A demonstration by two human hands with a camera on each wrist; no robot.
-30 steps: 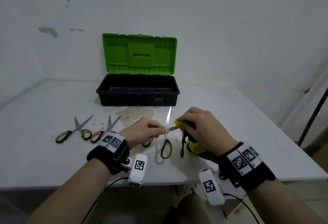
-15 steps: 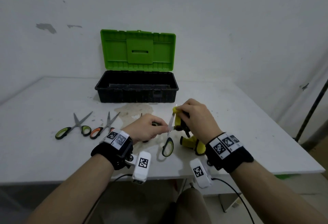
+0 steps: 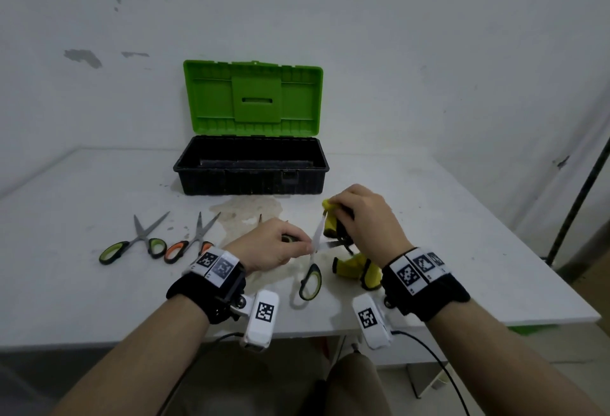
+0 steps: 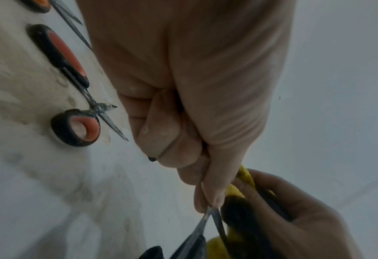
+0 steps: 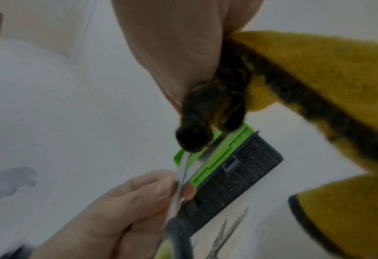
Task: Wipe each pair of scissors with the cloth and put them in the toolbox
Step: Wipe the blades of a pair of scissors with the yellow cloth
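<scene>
My left hand (image 3: 297, 245) pinches green-handled scissors (image 3: 311, 278) near the pivot, above the table. The blades are spread, one upright and one pointing right, and a handle loop hangs down. My right hand (image 3: 343, 209) grips a yellow cloth with a black edge (image 3: 330, 222) at the upright blade's tip; the rest of the cloth (image 3: 358, 270) droops to the table. The left wrist view shows my left hand (image 4: 207, 198) pinching the blades (image 4: 207, 220). The right wrist view shows the cloth (image 5: 316, 70) bunched against the blade (image 5: 183, 168). The black toolbox (image 3: 204, 181) stands open behind, green lid (image 3: 211, 99) up.
Green-handled scissors (image 3: 132, 245) and orange-handled scissors (image 3: 186, 245) lie at the left of the white table (image 3: 462, 250). A further orange-handled pair (image 4: 76, 128) lies under my left hand. A brownish stain (image 3: 247, 214) marks the table before the toolbox. A dark pole (image 3: 574, 204) stands at right.
My right hand has slid the cloth from near the pivot up the upright blade to its tip. My left hand has kept its pinch on the scissors.
</scene>
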